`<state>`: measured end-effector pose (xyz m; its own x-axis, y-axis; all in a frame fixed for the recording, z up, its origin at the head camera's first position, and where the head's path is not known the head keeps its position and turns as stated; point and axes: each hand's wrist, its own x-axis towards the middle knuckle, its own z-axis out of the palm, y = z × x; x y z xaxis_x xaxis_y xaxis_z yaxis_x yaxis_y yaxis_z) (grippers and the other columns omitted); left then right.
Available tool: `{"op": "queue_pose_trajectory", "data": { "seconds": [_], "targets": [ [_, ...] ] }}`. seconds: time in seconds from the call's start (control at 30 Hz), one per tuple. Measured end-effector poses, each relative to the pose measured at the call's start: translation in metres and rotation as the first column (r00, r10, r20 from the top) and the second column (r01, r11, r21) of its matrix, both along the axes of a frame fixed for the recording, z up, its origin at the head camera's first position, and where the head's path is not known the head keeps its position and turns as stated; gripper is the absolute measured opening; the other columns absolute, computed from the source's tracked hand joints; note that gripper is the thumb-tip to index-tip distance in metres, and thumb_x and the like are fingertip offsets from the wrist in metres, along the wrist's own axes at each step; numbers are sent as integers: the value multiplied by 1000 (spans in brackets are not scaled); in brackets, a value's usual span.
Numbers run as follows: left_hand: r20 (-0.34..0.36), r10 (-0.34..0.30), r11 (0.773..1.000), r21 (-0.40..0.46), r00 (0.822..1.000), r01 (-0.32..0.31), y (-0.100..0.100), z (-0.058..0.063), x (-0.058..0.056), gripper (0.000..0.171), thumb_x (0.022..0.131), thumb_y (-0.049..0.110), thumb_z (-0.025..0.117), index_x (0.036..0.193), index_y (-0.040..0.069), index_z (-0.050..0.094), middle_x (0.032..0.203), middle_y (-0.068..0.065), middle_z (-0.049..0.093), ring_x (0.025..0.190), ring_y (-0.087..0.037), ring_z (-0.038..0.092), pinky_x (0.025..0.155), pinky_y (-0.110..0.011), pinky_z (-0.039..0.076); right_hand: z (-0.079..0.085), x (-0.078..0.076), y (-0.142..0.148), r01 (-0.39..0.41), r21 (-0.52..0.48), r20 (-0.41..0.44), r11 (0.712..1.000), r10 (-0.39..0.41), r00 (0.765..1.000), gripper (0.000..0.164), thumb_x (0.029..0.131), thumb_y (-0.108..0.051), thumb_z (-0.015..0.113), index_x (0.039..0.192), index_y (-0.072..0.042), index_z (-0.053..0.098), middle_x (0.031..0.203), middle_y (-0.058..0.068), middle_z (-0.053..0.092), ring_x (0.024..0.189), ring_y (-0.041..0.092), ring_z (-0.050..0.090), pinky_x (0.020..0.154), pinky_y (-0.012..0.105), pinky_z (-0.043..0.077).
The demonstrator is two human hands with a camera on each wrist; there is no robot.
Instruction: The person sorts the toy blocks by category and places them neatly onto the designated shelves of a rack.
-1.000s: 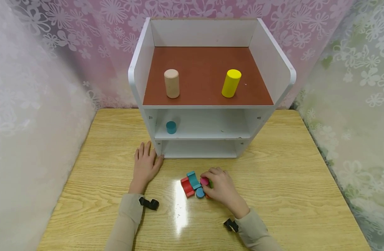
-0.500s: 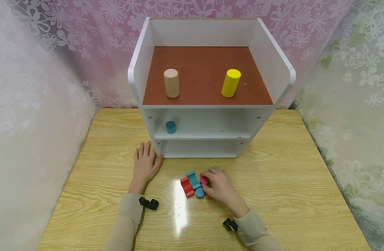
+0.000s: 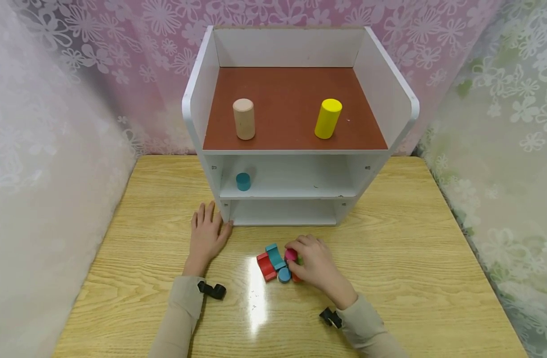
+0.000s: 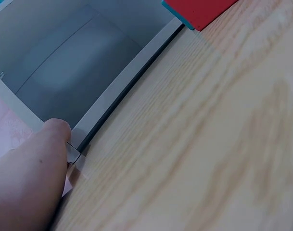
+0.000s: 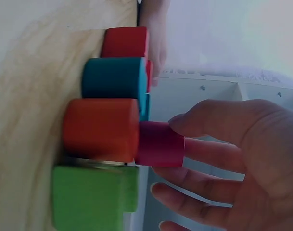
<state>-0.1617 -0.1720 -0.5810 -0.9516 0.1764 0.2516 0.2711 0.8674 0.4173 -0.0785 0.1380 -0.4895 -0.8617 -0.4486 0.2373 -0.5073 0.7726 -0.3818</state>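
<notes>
My right hand [image 3: 315, 262] pinches a pink cylinder block [image 5: 160, 143] between thumb and fingers. In the right wrist view it overlaps the top end of an orange cylinder block [image 5: 100, 130]. Around it stand a blue cylinder block [image 3: 284, 275], a teal block with a curved hollow [image 3: 275, 257], a similar red block [image 3: 266, 267] and a green block [image 5: 86, 197]. My left hand [image 3: 206, 238] lies flat on the table with fingers spread, its thumb against the lower left front corner of the white shelf [image 4: 108, 101].
On the shelf's brown top [image 3: 286, 89] stand a beige cylinder [image 3: 244, 120] and a yellow cylinder [image 3: 328, 119]. A small teal cylinder [image 3: 243, 182] sits at the left of the middle compartment. Patterned curtains [image 3: 497, 164] border the wooden table [image 3: 412, 258].
My right hand has shifted slightly toward the shelf, and the pink cylinder block sits a little higher in the head view. The left hand stays where it was.
</notes>
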Motion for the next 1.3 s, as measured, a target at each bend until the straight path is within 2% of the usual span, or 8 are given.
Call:
{"op": "queue_pose_trajectory", "data": {
  "seconds": [0.13, 0.43, 0.77, 1.1, 1.3],
  "targets": [
    [-3, 1, 1000, -4, 1000, -1, 0, -1, 0, 62, 101, 50, 43, 154, 17, 39, 159, -18, 26, 148, -43, 11, 115, -62, 8, 7, 0, 0, -9, 0, -3, 1000, 9, 1000, 27, 76, -14, 80, 103, -10, 75, 94, 1, 69, 87, 24, 63, 83, 59, 51],
    [0, -3, 1000, -14, 1000, 3, 0, -2, -1, 64, 101, 51, 43, 156, 19, 36, 160, -17, 25, 148, -42, 10, 116, -62, 8, 33, 0, -1, -68, -9, -5, 998, 68, 998, 26, 78, -16, 79, 103, -9, 75, 99, 1, 70, 94, 22, 63, 82, 46, 53],
    [-7, 3, 1000, -16, 1000, -3, 0, -3, -1, 62, 101, 51, 43, 153, 15, 41, 160, -17, 25, 148, -43, 11, 116, -61, 9, 53, -4, -2, -148, 16, -85, 989, 149, 985, 22, 78, -16, 79, 100, -13, 74, 98, 0, 70, 89, 20, 60, 79, 40, 50],
    [-3, 4, 1000, -17, 1000, -4, 0, -3, 0, 62, 101, 51, 44, 153, 15, 42, 159, -17, 25, 148, -43, 11, 116, -62, 9, 72, -10, -3, -202, 34, -97, 979, 204, 974, 22, 79, -18, 81, 99, -12, 74, 93, -3, 67, 84, 17, 59, 70, 33, 46],
    [-3, 1, 1000, -13, 1000, -2, 0, -1, 0, 62, 101, 50, 44, 154, 16, 39, 160, -17, 25, 147, -44, 12, 116, -61, 8, 87, -16, -6, -242, 23, -103, 970, 243, 965, 17, 81, -18, 79, 97, -13, 74, 89, -5, 64, 80, 16, 54, 69, 34, 44]
  ]
}}
